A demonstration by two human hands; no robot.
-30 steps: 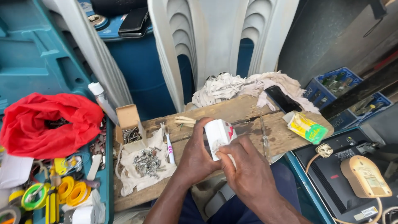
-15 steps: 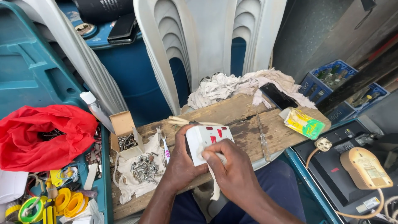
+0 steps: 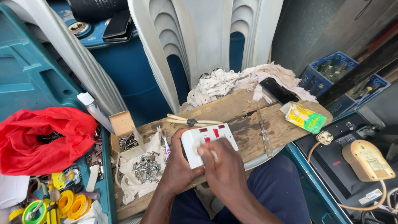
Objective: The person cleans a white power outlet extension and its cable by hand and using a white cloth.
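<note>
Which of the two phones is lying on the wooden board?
The black phone at the board's far edge, partly under the white rags. The other phone lies on the blue drum.

Your hands hold a white socket plate (image 3: 209, 143) with red switches. Left of that plate you see a bright red cloth (image 3: 43, 137) and yellow tape rolls (image 3: 72, 205); right of it, a yellow-and-green packet (image 3: 306, 117); behind it, off-white rags (image 3: 232, 83), pale grey chairs (image 3: 199, 41) and a blue drum (image 3: 132, 74).

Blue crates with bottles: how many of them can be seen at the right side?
2. One blue crate stands behind the plank's right end; the other blue crate lies just right of it, partly hidden behind a dark bar. More may be hidden.
</note>
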